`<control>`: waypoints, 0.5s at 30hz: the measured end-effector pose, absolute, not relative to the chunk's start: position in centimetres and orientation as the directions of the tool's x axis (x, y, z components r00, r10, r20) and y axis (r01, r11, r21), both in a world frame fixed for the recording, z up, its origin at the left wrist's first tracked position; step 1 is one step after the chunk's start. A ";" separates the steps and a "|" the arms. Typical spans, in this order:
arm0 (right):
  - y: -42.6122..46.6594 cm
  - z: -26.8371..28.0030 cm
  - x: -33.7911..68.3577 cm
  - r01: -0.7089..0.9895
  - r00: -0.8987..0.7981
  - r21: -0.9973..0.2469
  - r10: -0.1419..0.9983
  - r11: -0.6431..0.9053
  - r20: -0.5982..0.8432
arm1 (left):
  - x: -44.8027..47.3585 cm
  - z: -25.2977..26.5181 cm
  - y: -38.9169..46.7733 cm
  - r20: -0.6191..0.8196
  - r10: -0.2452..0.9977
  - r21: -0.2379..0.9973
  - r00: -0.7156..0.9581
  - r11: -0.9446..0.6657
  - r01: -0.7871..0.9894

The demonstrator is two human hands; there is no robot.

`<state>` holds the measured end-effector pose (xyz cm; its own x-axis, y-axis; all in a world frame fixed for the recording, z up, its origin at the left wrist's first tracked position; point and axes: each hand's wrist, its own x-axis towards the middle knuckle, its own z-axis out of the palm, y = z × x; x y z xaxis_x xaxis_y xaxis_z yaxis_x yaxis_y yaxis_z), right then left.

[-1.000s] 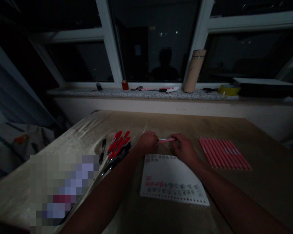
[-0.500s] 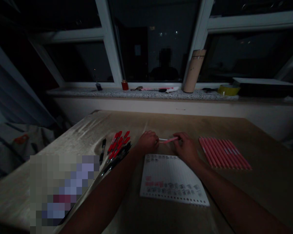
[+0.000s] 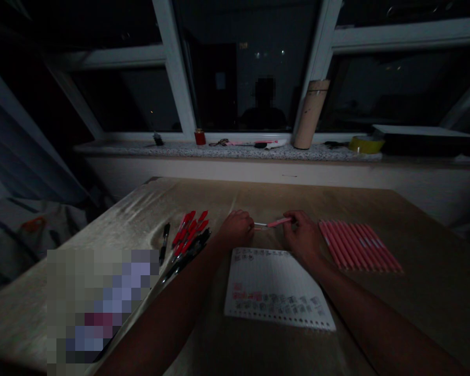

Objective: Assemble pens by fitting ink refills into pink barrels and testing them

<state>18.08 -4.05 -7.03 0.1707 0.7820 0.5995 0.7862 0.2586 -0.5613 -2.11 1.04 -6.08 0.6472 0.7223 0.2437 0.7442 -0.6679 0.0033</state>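
Observation:
My left hand [image 3: 237,228] is closed above the notebook, with a thin white stick [image 3: 260,224] sticking out of its right side. What else its fingers hold is hidden. My right hand [image 3: 302,233] pinches a slim pink pencil [image 3: 279,222], whose left end reaches the white stick's tip; whether they are joined I cannot tell. Just below the hands lies a lined notebook page [image 3: 276,287] with black and red writing. A row of pink pencils [image 3: 358,245] lies side by side to the right of my right hand.
Left of my left arm are several red pens [image 3: 188,230], black pens [image 3: 191,248] and a single black pen [image 3: 164,243]. A blurred-out purple object [image 3: 117,297] lies farther left. On the windowsill stand a tan cylinder [image 3: 312,115], a red bottle [image 3: 199,137] and yellow tape [image 3: 366,144].
My right hand has shifted slightly right with the pink pencil, away from my left hand. The pencil now lies farther along the white stick. My left hand has stayed put.

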 end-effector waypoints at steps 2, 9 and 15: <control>-4.0 -7.0 18.2 0.775 0.194 -0.583 0.788 0.242 0.584 | -2.1 -6.1 1.0 0.239 0.722 0.008 0.649 -0.670 0.742; -3.5 -7.2 18.6 0.733 0.251 -0.662 0.841 0.159 0.479 | -2.3 -6.1 1.1 0.298 0.719 0.027 0.628 -0.664 0.747; -3.0 -7.8 19.1 0.819 0.114 -0.561 0.925 0.119 0.364 | -2.7 -6.5 1.6 0.369 0.759 0.066 0.536 -0.597 0.799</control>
